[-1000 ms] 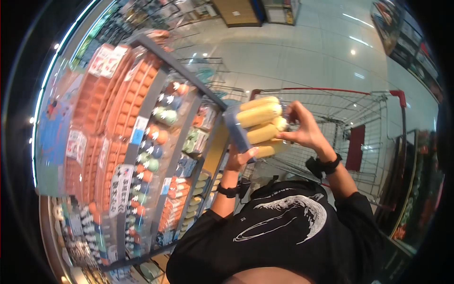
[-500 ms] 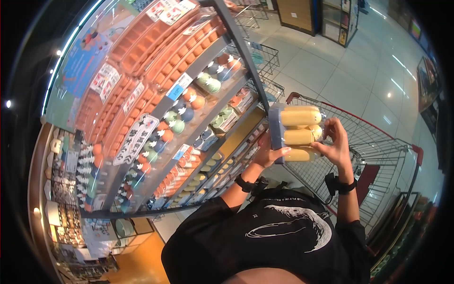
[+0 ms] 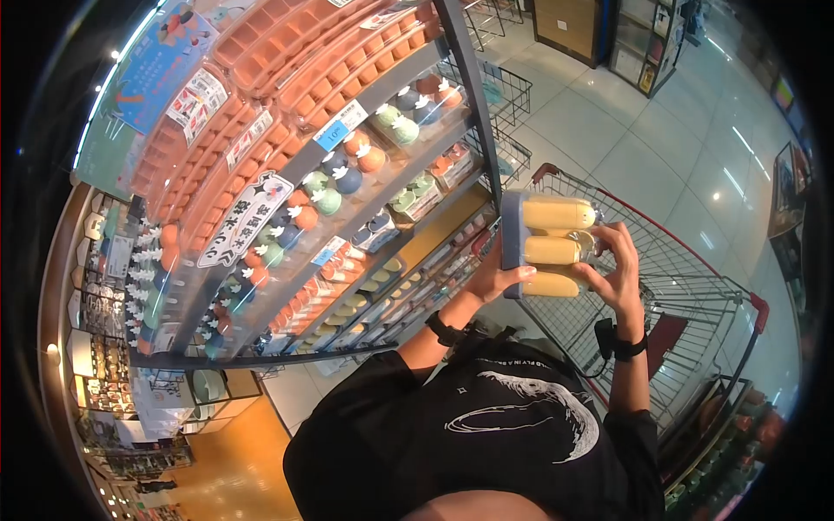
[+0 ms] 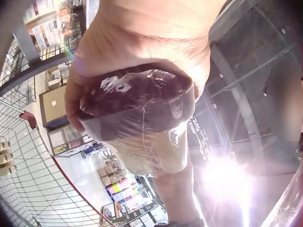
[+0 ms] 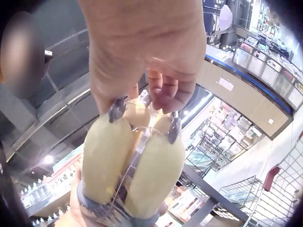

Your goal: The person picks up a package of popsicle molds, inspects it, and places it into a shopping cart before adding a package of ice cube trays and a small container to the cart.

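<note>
A plastic-wrapped ice-pop mould set (image 3: 550, 252) with several rounded yellow pieces rises from a blue-grey base (image 3: 513, 233). It is held up in front of the chest. My left hand (image 3: 493, 280) grips the base end, thumb along the near side; in the left wrist view the palm wraps over the base's shiny wrapped face (image 4: 137, 101). At the opposite end, my right hand (image 3: 622, 271) pinches the tips between thumb and curled fingers. Dark little knobs (image 5: 174, 131) stick out of the yellow ends (image 5: 158, 170) close under those fingers in the right wrist view.
On the left, a shelf rack (image 3: 476, 82) carries orange ice trays (image 3: 343, 87), round coloured moulds and more packs. A red-edged wire shopping cart (image 3: 686, 260) stands beyond the hands on the right. Wire baskets (image 3: 504, 91) hang at the rack's far end.
The view has swung, so the rack shows larger. The mould set has turned from tilted to nearly straight across, both hands staying on it. Over the last half second it barely moves.
</note>
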A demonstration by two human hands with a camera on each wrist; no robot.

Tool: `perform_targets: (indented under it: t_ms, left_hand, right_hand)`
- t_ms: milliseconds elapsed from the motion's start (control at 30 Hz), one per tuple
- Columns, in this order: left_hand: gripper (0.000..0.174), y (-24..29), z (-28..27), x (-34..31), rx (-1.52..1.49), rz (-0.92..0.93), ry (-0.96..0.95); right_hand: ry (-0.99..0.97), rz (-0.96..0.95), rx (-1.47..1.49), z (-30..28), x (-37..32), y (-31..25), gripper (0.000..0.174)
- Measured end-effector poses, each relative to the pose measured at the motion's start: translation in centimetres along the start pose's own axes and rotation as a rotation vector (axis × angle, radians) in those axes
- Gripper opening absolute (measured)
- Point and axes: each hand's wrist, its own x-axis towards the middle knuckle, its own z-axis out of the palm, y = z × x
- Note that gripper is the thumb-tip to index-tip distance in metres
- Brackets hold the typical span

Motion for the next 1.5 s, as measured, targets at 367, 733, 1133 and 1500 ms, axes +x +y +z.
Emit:
perform_targets:
  t_ms: [367, 733, 1133, 1500]
  left_hand:
    - [0.064, 0.1, -0.4, -0.8, 0.018, -0.115, 0.014]
    - [0.067, -0.6, -0.9, -0.1, 0.029, -0.019, 0.050]
    - [0.064, 0.8, -0.7, 0.4, 0.077, 0.011, 0.029]
    - [0.078, 1.5, -1.6, -0.1, 0.120, 0.159, -0.022]
  right_hand:
    - [-0.036, -0.021, -0.011, -0.1, -0.2, 0.3, 0.047]
    - [-0.083, 0.028, -0.025, -0.4, -0.3, -1.2, 0.041]
    - [0.103, 0.030, 0.014, 0.1, -0.8, -0.9, 0.049]
    - [0.042, 0.028, -0.088, -1.4, 0.2, -3.1, 0.052]
